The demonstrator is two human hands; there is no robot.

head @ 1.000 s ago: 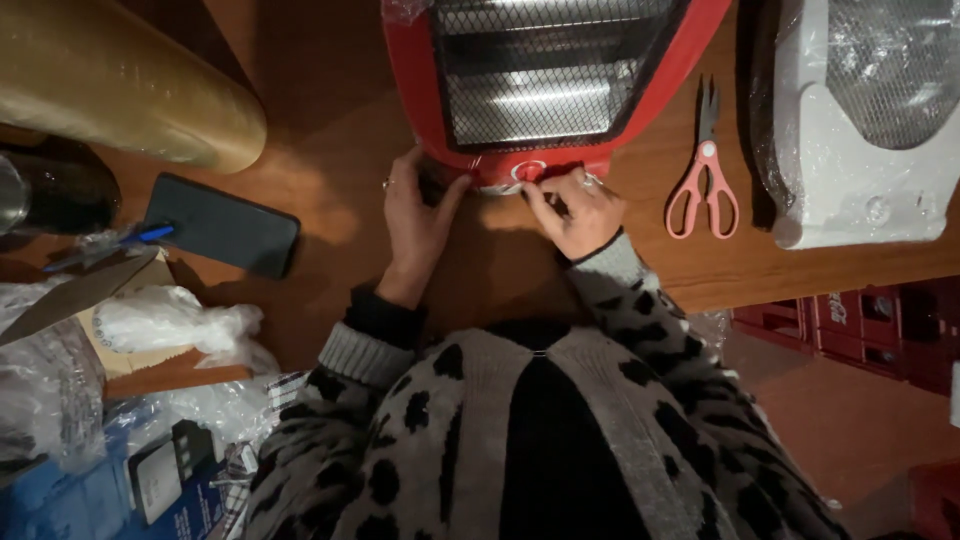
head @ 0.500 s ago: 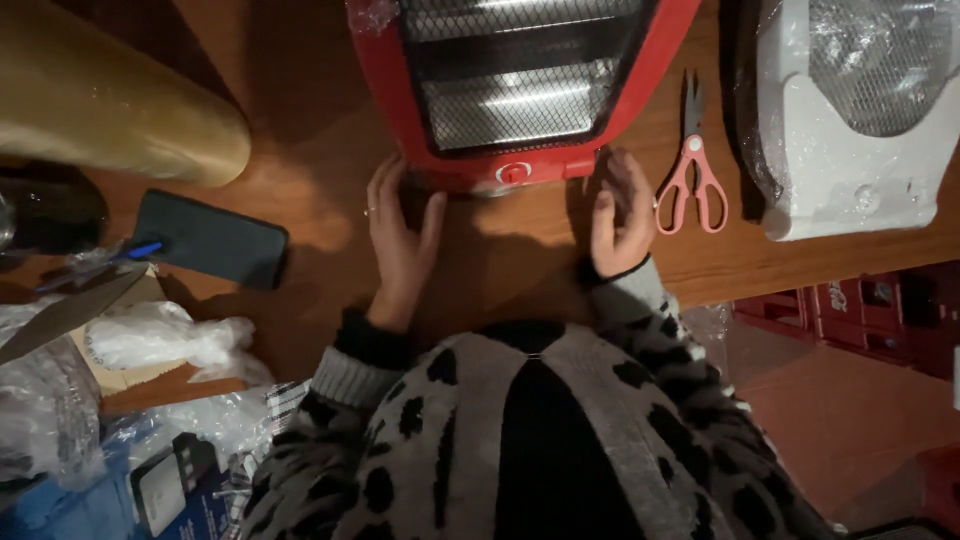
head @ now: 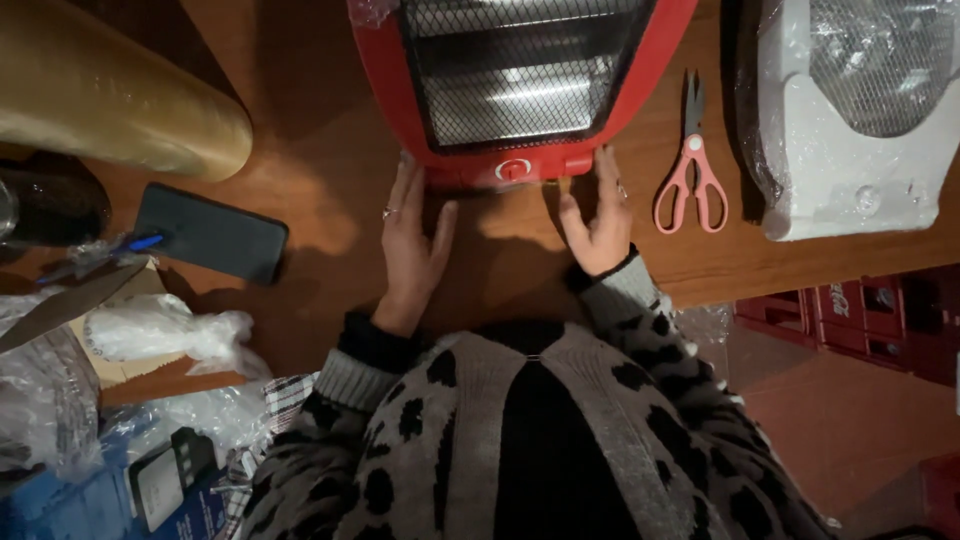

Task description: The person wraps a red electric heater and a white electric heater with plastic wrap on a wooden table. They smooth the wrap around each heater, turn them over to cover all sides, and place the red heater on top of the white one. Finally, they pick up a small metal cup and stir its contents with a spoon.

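Note:
A red electric heater (head: 520, 85) with a metal grille lies flat on the wooden table (head: 320, 200), wrapped in clear film. My left hand (head: 412, 245) rests flat on the table, fingertips touching the heater's near left corner. My right hand (head: 598, 215) lies flat too, fingers apart, its fingertips against the heater's near right corner. Neither hand holds anything. I wear a leopard-pattern sleeve on each arm.
Pink-handled scissors (head: 692, 165) lie right of the heater. A white fan heater in plastic film (head: 850, 120) sits at the far right. A large roll of film (head: 110, 95), a dark phone (head: 212, 232) and plastic bags (head: 150, 335) are on the left. Red crates (head: 860, 310) stand below the table edge.
Both hands slid from the heater's front knob area outward and down onto the table, now flat at the two near corners. The view came closer to the heater.

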